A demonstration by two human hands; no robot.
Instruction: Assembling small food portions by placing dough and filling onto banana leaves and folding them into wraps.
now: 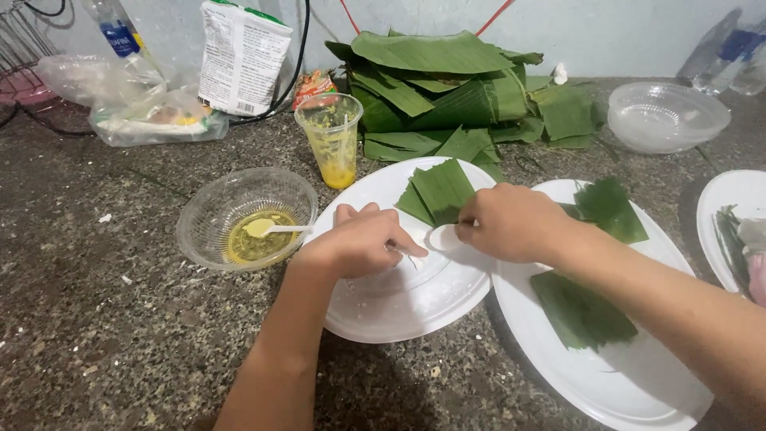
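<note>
A speckled stone counter carries everything, and the round white plate at its middle serves as the landmark. Behind the plate lies one big stack of banana leaves. Two more white plates show: an oval plate just right of it, overlapping its edge, with leaf pieces on it, and a third plate at the far right. There are two clear bowls: an oily bowl with a spoon to the left, and another bowl far back right. One clear cup stands behind the plate. A white packet leans back left, beside a bottle. On the plate sit cut leaves and a small white disc, pinched by the right hand; the left hand curls beside it, fingers pressed together.
</note>
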